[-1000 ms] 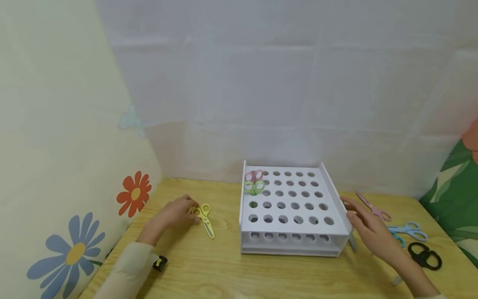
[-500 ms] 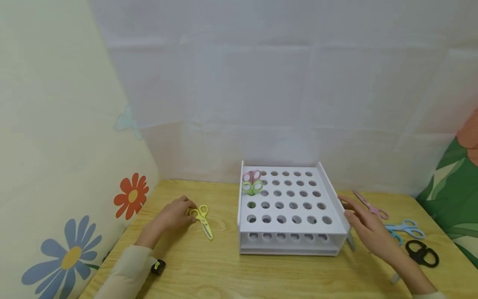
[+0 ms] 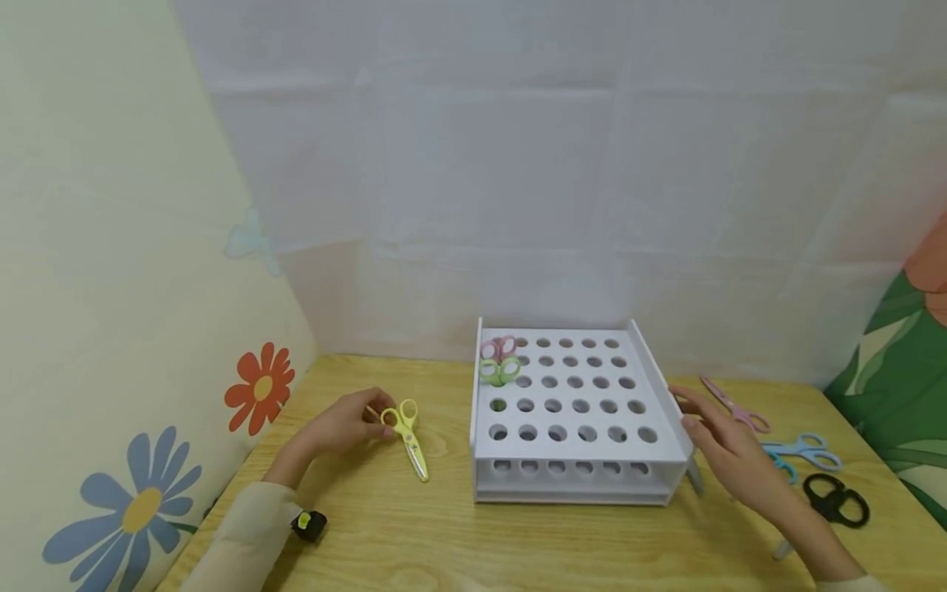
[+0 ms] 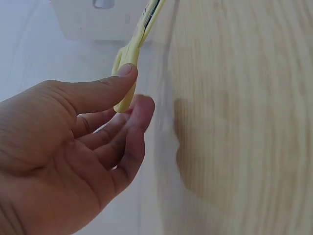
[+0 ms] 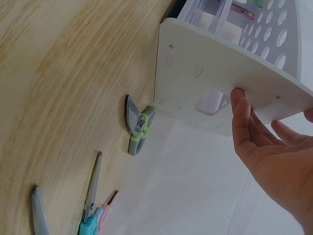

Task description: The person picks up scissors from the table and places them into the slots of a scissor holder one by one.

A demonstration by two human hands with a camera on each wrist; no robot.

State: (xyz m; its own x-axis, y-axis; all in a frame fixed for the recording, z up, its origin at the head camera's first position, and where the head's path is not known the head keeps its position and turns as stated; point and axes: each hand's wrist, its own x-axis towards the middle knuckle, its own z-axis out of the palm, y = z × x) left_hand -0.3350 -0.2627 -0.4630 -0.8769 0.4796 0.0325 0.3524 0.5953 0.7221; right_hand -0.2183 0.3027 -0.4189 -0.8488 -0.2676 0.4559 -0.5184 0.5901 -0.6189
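My left hand [image 3: 348,421] pinches one handle loop of the yellow scissors [image 3: 408,436] between thumb and fingers, at the left of the table. In the left wrist view, the scissors [image 4: 129,58] point away from the hand, blades toward the white rack. My right hand [image 3: 732,448] touches the right side panel of the white holed rack [image 3: 570,448]. In the right wrist view its fingertips [image 5: 238,95] lie against the panel's outer face. Pink scissors [image 3: 501,349] and green scissors [image 3: 501,372] stand in the rack's leftmost holes near the back, handles up.
Right of the rack lie pink scissors [image 3: 736,407], light blue scissors [image 3: 806,450] and black scissors [image 3: 836,501], partly behind the right arm. Green-grey scissors [image 5: 140,128] lie beside the rack. A white sheet [image 3: 444,164] hangs behind the table [image 3: 414,543].
My left hand has moved slightly, and the yellow scissors have shifted and turned a little, tip toward the right. The right hand stays at the rack.
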